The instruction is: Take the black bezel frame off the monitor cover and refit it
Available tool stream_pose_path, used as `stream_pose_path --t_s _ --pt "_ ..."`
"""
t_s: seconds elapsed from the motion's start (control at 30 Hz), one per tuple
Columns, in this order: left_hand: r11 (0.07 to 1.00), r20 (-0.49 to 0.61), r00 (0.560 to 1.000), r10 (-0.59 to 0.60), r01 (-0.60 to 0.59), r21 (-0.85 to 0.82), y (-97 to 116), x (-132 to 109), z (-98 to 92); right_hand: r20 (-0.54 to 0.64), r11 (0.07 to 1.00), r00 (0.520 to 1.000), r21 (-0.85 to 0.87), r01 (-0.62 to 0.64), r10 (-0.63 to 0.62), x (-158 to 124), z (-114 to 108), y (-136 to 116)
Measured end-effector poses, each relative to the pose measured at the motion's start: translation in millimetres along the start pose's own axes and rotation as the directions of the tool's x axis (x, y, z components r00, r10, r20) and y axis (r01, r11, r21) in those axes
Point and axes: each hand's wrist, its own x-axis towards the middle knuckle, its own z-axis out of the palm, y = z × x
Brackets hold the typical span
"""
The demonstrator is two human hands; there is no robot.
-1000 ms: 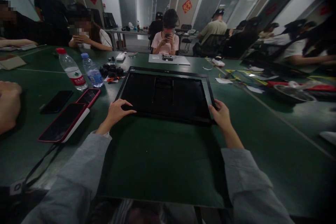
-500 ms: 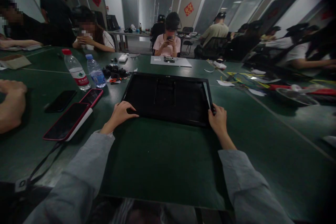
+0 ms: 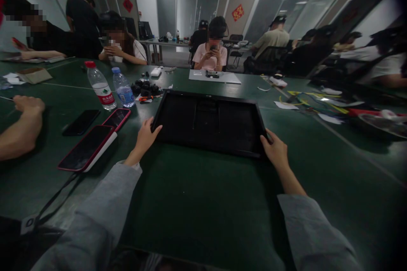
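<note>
A black rectangular tray-like panel (image 3: 178,118) with a raised rim and a recessed middle section lies on the dark green table. My left hand (image 3: 146,139) grips its left rim by the near corner, thumb on the inner side and fingers behind the edge. On the opposite side, my right hand (image 3: 276,148) holds the right rim, its thumb over the front and the other fingers partly hidden. What lies under the panel cannot be seen.
Left of the panel are a red-capped bottle (image 3: 102,89), a blue-capped bottle (image 3: 123,89) and several phones (image 3: 87,148). Another person's arm (image 3: 23,129) rests at the far left. Cables (image 3: 313,100) and a white board (image 3: 219,77) lie beyond; people sit around.
My left hand has shifted from the panel's near corner up its left rim. The panel and my right hand appear farther right, as the whole view has shifted too.
</note>
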Motion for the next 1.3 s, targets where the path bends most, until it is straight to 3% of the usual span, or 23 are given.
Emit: stream_pose_path --t_s 0.17,0.27,0.33,0.43,0.53,0.67,0.8,1.0,1.2,1.3 --pt "0.991 0.029 0.993 -0.111 0.113 -0.078 -11.7 7.4 -0.5 0.002 0.999 1.0 -0.042 -0.019 0.019 3.5 5.9 -2.0" --pt "0.98 0.05 0.989 -0.141 0.147 -0.136 -19.3 13.4 -2.2 0.039 0.999 0.998 0.03 -0.04 0.038 3.7 1.3 -1.7" --pt "0.972 0.056 0.984 -0.168 0.175 -0.154 -25.3 17.7 -5.5 0.157 0.977 0.982 0.166 -0.134 0.108 2.5 -8.0 -2.2" --pt "0.97 0.041 0.978 -0.204 0.208 -0.122 -32.2 21.7 -13.4 0.422 0.865 0.887 0.355 -0.354 0.19 -1.9 -25.6 -6.2" --pt "0.979 0.036 0.978 -0.204 0.204 0.019 -31.9 20.5 -20.6 0.479 0.783 0.849 0.43 -0.449 0.224 -5.8 -33.7 -12.8" --pt "0.984 0.013 0.986 -0.167 0.166 0.064 -24.3 14.6 -22.0 0.374 0.726 0.893 0.538 -0.428 0.25 -3.6 -20.1 -16.9" --pt "0.985 0.002 0.985 -0.17 0.17 0.019 -24.8 13.8 -18.0 0.298 0.772 0.94 0.555 -0.311 0.165 1.4 -3.4 -12.4" --pt "0.985 -0.118 0.979 -0.165 0.156 -0.079 -42.8 20.1 -17.3 0.15 0.776 0.966 0.575 -0.258 0.21 2.4 -6.9 -2.8" --pt "0.969 -0.188 0.953 -0.239 0.221 -0.111 -48.3 21.3 -21.9 -0.051 0.781 0.929 0.56 -0.278 0.368 6.6 -26.9 13.9" --pt "0.966 -0.21 0.943 -0.257 0.248 -0.071 -47.8 21.1 -21.8 -0.305 0.848 0.867 0.485 -0.215 0.394 12.1 -35.6 24.3"
